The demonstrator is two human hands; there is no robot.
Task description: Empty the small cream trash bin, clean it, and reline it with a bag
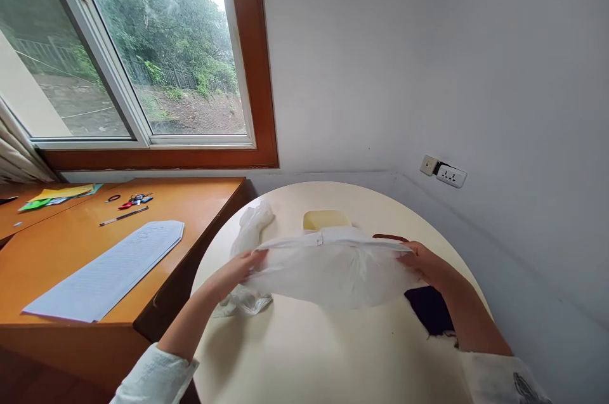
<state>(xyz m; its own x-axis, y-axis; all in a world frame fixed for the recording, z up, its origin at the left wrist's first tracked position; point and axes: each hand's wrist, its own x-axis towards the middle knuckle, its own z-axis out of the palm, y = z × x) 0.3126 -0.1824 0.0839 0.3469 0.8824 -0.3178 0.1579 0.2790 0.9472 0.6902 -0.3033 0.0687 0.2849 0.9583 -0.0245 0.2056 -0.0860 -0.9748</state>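
A translucent white plastic bag (333, 274) is stretched sideways over the round cream table. My left hand (250, 262) grips its left end, and my right hand (419, 261) is closed on its right end. Behind the bag, a pale yellow container (327, 219) shows only its upper part. More crumpled clear plastic (252, 226) lies by my left hand, partly behind it. Under my right forearm lies a dark navy cloth (428, 309) with a frayed edge. A thin dark red strip (390, 237) extends just beyond my right fingers.
To the left stands an orange wooden desk (190, 207) holding white papers (109, 271), a pen (124, 216), small red and blue items (136, 201) and coloured sheets (57, 195). Wall sockets (451, 175) are at the right. A gap separates desk and round table (304, 353).
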